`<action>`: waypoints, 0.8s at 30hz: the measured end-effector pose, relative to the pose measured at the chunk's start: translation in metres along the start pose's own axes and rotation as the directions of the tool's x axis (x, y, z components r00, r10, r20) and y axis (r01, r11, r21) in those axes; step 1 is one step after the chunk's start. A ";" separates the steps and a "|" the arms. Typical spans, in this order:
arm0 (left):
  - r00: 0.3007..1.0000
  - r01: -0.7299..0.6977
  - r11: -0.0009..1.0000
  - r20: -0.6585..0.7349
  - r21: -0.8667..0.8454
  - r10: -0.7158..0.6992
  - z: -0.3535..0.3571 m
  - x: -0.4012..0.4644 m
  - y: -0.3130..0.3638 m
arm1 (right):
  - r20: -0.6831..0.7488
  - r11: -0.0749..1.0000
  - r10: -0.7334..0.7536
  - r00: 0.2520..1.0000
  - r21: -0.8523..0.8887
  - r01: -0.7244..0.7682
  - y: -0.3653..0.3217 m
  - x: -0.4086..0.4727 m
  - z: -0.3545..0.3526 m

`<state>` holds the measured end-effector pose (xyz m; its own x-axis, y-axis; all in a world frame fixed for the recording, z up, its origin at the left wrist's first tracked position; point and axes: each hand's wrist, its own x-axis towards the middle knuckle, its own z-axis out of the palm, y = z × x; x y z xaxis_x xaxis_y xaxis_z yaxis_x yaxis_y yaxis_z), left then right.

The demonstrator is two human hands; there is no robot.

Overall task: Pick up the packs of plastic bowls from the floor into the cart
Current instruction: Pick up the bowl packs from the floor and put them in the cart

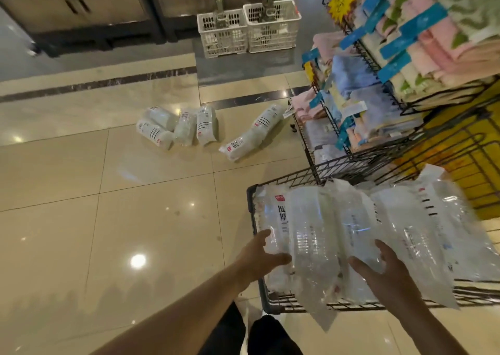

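Note:
The black wire cart (pixel 253 214) stands at the lower right and holds several clear packs of plastic bowls. One blurred pack (pixel 316 241) lies tilted on top, its loose end hanging over the near rim. My left hand (pixel 259 257) is at that pack's left side and my right hand (pixel 378 268) is at its right, both with fingers spread and not closed around it. Another pack (pixel 433 233) lies at the cart's right. On the floor farther off are a cluster of packs (pixel 176 130) and a long pack (pixel 254 135).
A wire rack of folded towels (pixel 378 84) rises just behind the cart on the right. Two white plastic baskets (pixel 249 30) stand at the far end by dark cabinets (pixel 81 11). Glossy tile floor (pixel 108 205) spreads between me and the packs.

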<state>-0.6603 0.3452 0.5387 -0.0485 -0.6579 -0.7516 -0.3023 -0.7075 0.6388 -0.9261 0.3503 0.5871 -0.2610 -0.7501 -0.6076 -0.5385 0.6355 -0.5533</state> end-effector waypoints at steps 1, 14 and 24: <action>1.000 0.011 1.000 -0.009 -0.011 -0.011 -0.004 -0.002 -0.003 | -0.025 1.000 -0.009 1.000 -0.025 0.009 0.000 -0.001 0.001; 0.956 -0.057 0.998 -0.287 -0.006 0.053 -0.109 -0.057 -0.021 | -0.083 0.977 -0.202 0.976 0.045 0.207 -0.043 -0.022 0.054; 0.798 -0.069 0.989 -0.602 -0.134 -0.025 -0.320 -0.046 -0.061 | 0.373 0.971 -0.148 0.916 -0.119 0.206 -0.185 0.022 0.198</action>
<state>-0.3350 0.3363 0.5873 0.5420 -0.6625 -0.5170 -0.1683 -0.6883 0.7056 -0.6734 0.2527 0.5632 0.1393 -0.7132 -0.6870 -0.6724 0.4412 -0.5944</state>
